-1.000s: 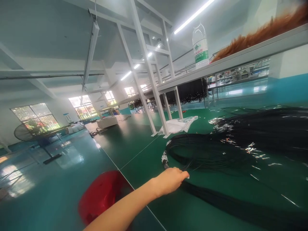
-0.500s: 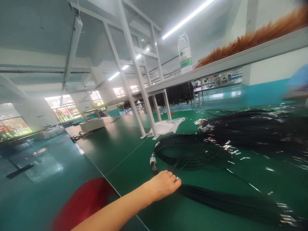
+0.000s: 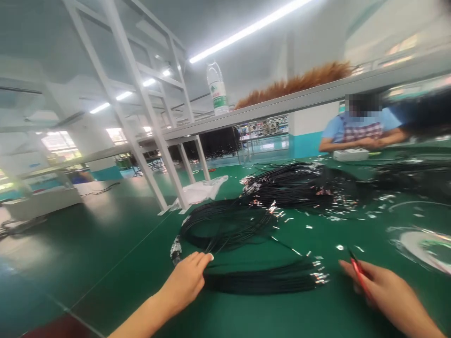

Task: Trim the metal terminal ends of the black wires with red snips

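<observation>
My left hand (image 3: pixel 186 279) rests on the green table (image 3: pixel 127 253), fingers pinched together on the left end of a straight bundle of black wires (image 3: pixel 260 280) with metal tips at its right end. My right hand (image 3: pixel 380 288) lies at the lower right, fingers closed round a thin red and black tool (image 3: pixel 357 272), just right of the bundle's tips. Behind the bundle lies a coil of black wires (image 3: pixel 225 225).
A larger heap of black wires (image 3: pixel 303 185) lies farther back. A person in blue (image 3: pixel 362 129) sits across the table at the right. A white frame (image 3: pixel 148 122) carries a shelf with a water bottle (image 3: pixel 217 89) and brown fibres (image 3: pixel 296 84). A plastic bag (image 3: pixel 200 190) lies by its legs.
The view has swung right, bringing my right hand with the red tool and the person across the table into view. My left hand stays on the bundle's end.
</observation>
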`<state>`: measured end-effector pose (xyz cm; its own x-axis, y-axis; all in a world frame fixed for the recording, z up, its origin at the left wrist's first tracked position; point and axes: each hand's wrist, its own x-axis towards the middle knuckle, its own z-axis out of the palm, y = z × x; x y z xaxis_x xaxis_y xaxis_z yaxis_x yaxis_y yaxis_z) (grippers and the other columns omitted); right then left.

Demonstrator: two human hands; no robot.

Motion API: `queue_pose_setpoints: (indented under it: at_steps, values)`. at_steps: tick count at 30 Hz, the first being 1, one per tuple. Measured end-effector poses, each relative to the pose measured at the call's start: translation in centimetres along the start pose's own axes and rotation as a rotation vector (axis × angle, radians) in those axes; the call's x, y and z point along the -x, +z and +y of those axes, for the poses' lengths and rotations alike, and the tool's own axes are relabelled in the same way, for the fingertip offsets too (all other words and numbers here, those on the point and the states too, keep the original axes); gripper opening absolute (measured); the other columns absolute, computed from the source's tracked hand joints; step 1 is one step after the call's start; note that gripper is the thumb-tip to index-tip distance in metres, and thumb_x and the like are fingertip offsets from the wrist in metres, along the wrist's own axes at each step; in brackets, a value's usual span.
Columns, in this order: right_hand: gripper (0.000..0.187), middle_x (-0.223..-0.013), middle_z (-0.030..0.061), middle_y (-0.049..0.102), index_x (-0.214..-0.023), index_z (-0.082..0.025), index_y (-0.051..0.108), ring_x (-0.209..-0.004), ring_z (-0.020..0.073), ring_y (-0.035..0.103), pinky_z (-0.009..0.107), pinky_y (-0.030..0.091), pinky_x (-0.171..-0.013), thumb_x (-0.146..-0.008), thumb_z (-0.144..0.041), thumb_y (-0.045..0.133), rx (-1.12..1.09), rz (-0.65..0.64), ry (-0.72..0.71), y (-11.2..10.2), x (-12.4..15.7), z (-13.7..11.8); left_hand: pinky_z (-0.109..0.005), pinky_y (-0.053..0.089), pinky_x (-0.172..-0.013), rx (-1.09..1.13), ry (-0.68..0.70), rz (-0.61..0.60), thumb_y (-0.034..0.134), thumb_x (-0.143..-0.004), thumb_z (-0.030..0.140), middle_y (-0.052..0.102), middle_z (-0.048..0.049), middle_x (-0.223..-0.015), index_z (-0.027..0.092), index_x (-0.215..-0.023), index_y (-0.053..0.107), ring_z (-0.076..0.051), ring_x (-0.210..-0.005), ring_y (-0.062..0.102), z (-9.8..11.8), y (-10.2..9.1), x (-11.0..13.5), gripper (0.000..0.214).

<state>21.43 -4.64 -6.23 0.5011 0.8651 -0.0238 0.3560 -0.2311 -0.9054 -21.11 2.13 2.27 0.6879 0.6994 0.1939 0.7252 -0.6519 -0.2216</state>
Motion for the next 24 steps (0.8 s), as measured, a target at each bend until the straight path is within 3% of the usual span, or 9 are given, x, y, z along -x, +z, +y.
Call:
queue_pose_setpoints:
  at_steps: [2,5,10,14,18,24]
  values:
    - [0.044,-0.046,0.0004,0.055,-0.051,-0.023,0.057,-0.040,0.0170,0.048,0.030,0.034,-0.044,-0.065,-0.063,0.061,-0.022,-0.054,0.018,0.3,0.2,-0.7,-0.029,0.045,-0.076,0.141,-0.086,-0.005,0.033,-0.079,0.003,0.060,-0.0042,-0.094,0.021,-0.107,0.052,-0.018,-0.081,0.057,1.3,-0.7,-1.1,0.038]
    - [0.043,-0.048,-0.0005,0.055,-0.058,-0.021,0.059,-0.038,0.0143,0.044,0.027,0.030,-0.043,-0.066,-0.063,0.062,-0.237,-0.099,0.060,1.0,0.5,-1.5,-0.025,0.045,-0.066,0.342,-0.123,-0.067,0.035,-0.085,0.011,0.056,-0.0028,-0.090,0.021,-0.094,0.055,-0.014,-0.071,0.055,5.1,-1.5,-3.9,0.024]
    - [0.042,-0.049,-0.0004,0.057,-0.064,-0.018,0.060,-0.036,0.0113,0.041,0.023,0.025,-0.040,-0.064,-0.059,0.069,-0.498,-0.127,0.064,1.1,1.2,-2.5,-0.024,0.043,-0.072,0.620,-0.087,-0.049,0.041,-0.089,0.015,0.056,-0.0039,-0.096,0.019,-0.090,0.057,-0.014,-0.080,0.056,13.3,-1.2,-9.9,0.016]
    - [0.041,-0.055,0.0014,0.060,-0.069,-0.016,0.061,-0.038,0.0090,0.041,0.020,0.022,-0.039,-0.065,-0.055,0.071,-0.636,-0.147,0.091,0.6,2.1,-4.1,-0.025,0.041,-0.072,0.764,-0.073,0.021,0.040,-0.091,0.017,0.057,-0.0033,-0.092,0.019,-0.083,0.057,-0.015,-0.082,0.054,17.7,-0.9,-13.2,0.018]
    - [0.040,-0.057,0.0019,0.062,-0.075,-0.014,0.066,-0.039,0.0080,0.043,0.018,0.023,-0.039,-0.065,-0.052,0.072,-0.745,-0.147,0.121,0.5,2.7,-5.1,-0.026,0.039,-0.070,0.849,-0.096,0.005,0.046,-0.087,0.017,0.059,-0.0023,-0.089,0.020,-0.085,0.059,-0.015,-0.081,0.054,19.7,-0.4,-14.5,0.014]
    - [0.038,-0.060,0.0033,0.065,-0.073,-0.016,0.066,-0.041,0.0096,0.049,0.020,0.028,-0.041,-0.062,-0.051,0.077,-0.697,-0.257,0.059,0.6,2.6,-4.7,-0.026,0.036,-0.067,0.969,-0.140,0.065,0.048,-0.084,0.018,0.061,-0.0017,-0.083,0.021,-0.079,0.060,-0.015,-0.076,0.053,20.1,1.3,-14.6,0.014]
